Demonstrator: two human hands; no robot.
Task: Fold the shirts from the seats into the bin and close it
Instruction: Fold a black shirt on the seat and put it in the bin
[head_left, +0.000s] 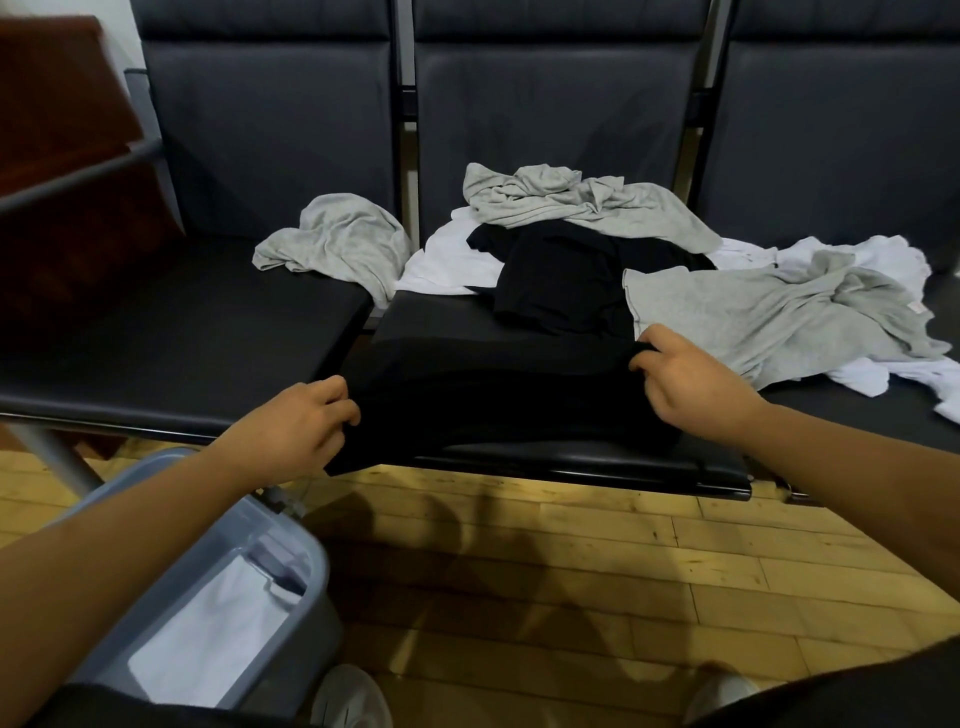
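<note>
A black shirt (498, 395) lies folded across the front of the middle seat (597, 462). My left hand (298, 426) grips its left edge and my right hand (685, 379) pinches its right edge. Behind it lies another black shirt (561, 280) on a white one (447, 265). Grey shirts lie at the left (337, 239), the back (571, 202) and the right (769, 317), with more white cloth (883, 260) at the far right. The grey bin (208, 571) stands open on the floor at lower left, with white cloth (218, 623) inside.
The dark seats form a row with backrests behind and a metal armrest (78, 176) at the left. Wooden floor (571, 561) spreads below the seat edge. My shoes (353, 696) show at the bottom edge.
</note>
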